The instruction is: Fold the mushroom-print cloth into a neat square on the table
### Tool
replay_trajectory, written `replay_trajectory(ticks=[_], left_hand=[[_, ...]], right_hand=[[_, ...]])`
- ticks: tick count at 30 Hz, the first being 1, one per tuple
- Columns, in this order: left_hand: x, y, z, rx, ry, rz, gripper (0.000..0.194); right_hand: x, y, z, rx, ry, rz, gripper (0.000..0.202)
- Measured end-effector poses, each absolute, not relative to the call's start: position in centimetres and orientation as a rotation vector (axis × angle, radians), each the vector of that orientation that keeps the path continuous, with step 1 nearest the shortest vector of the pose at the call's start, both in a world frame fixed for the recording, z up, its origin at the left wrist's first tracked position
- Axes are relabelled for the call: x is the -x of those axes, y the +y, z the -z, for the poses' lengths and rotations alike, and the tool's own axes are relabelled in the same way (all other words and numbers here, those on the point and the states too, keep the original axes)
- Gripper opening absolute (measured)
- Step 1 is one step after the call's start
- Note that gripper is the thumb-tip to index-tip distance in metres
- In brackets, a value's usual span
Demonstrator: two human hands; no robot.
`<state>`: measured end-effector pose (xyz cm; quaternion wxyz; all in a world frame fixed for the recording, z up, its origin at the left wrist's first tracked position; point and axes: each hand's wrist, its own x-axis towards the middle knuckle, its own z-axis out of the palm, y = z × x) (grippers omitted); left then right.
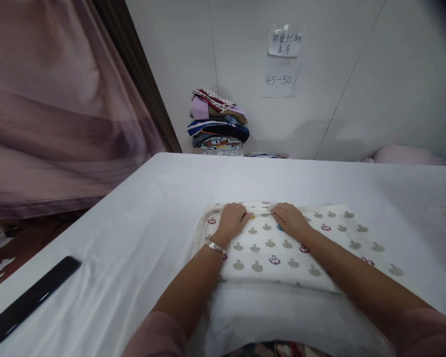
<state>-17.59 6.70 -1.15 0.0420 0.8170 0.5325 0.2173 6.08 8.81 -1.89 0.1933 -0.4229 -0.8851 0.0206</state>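
Note:
A white cloth printed with grey and a few coloured mushroom shapes (pixel 270 243) lies folded in layers on the white-covered table in front of me. At its far edge, my left hand (pixel 233 221) curls its fingers over the cloth, thumb pointing inward. My right hand (pixel 290 219) pinches the same edge a short way to the right, its fingers bent and pressed together. A silvery bracelet (pixel 216 246) circles my left wrist. The fold's loops show at the left end, while the layers spread out flatter to the right. My fingertips are partly hidden behind the edge.
The white table cover (pixel 141 238) is slightly wrinkled. A long dark glossy object (pixel 33 300) lies at the table's left edge. Beyond the far edge rises a stack of folded fabrics (pixel 218 121) against the wall. A pinkish curtain (pixel 59 99) hangs at left. Handwritten papers (pixel 278 80) are on the wall.

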Motion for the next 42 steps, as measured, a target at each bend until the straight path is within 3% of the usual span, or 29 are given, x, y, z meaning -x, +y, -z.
replay_trajectory(ticks=[7, 20, 30, 36, 42], left_hand=[[17.8, 7.4, 0.7, -2.508, 1.630, -0.615, 0.023], [17.8, 8.2, 1.1, -2.553, 1.565, -0.633, 0.020], [17.7, 8.9, 0.8, -2.574, 1.527, -0.620, 0.018], [17.8, 8.1, 0.6, -2.596, 1.463, -0.696, 0.021], [17.5, 7.4, -0.1, -2.498, 1.585, -0.550, 0.032]], right_hand=[[-5.4, 10.2, 1.2, 1.388, -2.483, -0.098, 0.024], [-6.1, 9.5, 1.8, 1.277, -2.489, -0.066, 0.025], [-5.5, 10.9, 0.7, 1.474, -2.473, -0.242, 0.019], [-5.7, 10.5, -0.3, 1.330, -2.508, -0.176, 0.017], [-6.7, 8.4, 0.5, 1.101, -2.664, -0.068, 0.019]])
